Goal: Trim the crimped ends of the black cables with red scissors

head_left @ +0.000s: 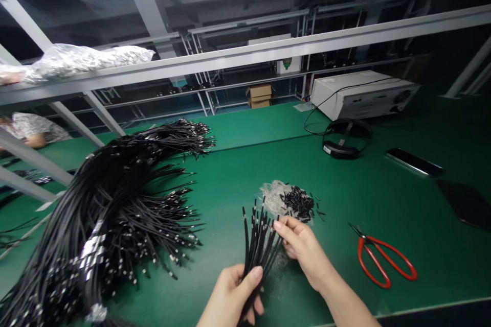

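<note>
My left hand (232, 296) is closed round a small bunch of black cables (259, 242) that fan upward from its grip. My right hand (301, 245) is just right of the bunch, its fingertips pinched at the tip of one cable; whether a small piece sits in the pinch I cannot make out. Just beyond the hands lies a heap of small black sleeves (299, 203) on a clear plastic bag (271, 195).
A large pile of black cables (115, 204) covers the green table (402, 214) at left. Red-handled scissors (379, 259) lie at right. Farther back sit a black tape roll (345, 143), a phone (414, 162), a white machine (360, 94). A metal rack crosses above.
</note>
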Demonstrator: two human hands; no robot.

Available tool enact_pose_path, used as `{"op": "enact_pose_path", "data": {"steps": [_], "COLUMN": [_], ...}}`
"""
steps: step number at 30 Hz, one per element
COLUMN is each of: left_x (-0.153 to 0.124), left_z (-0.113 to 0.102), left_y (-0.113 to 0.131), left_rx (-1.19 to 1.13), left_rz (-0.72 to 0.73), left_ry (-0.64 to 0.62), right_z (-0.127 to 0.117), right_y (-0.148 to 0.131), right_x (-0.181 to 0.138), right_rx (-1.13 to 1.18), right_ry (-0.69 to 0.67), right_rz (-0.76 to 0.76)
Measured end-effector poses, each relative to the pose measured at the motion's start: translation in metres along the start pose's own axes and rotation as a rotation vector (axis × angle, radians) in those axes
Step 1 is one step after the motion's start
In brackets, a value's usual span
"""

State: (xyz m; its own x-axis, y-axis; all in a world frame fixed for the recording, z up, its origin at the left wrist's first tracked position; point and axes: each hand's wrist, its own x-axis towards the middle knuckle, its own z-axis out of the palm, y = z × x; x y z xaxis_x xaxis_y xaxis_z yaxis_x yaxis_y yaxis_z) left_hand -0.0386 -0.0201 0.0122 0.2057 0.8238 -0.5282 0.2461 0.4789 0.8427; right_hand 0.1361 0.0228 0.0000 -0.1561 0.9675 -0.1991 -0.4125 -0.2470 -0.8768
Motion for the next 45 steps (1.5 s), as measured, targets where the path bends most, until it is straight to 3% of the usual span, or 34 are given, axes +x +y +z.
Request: {"op": "enact_pose_path", "data": {"steps": [19,27,32,38,41,45], "left_x": [-0.02,-0.019,-0.02,-0.021,-0.022,-0.025], "left_z": [-0.002,-0.002,-0.004,-0.004,0.0,0.011], "left_y": [0.011,0.014,0.006,0.004,0.009,0.017], "left_rx": [-0.062,-0.061,-0.09,-0.095,-0.068,0.109], "left_rz": [0.003,0.01,-0.036,-0.012,-0.025,-0.034], "left_ry": [-0.048,-0.062,-0.086,-0.071,-0.027,0.118], "right_z": [-0.009,0.0,-0.017,-0.031,-0.021,0.001], "right_y": [-0.004,-0.002,-0.013,-0.013,-0.003,0.011], "right_x": [0.004,0.001,0.007,0.01,0.012,0.008], "right_rx": [-0.044,-0.102,0.026,0.316,0.247,0.149], "right_ry": [0.02,0.228,0.447,0.059,0.007,-0.112], "right_rz": [-0.012,-0.148,-0.284,0.0,0.103,0.101]}}
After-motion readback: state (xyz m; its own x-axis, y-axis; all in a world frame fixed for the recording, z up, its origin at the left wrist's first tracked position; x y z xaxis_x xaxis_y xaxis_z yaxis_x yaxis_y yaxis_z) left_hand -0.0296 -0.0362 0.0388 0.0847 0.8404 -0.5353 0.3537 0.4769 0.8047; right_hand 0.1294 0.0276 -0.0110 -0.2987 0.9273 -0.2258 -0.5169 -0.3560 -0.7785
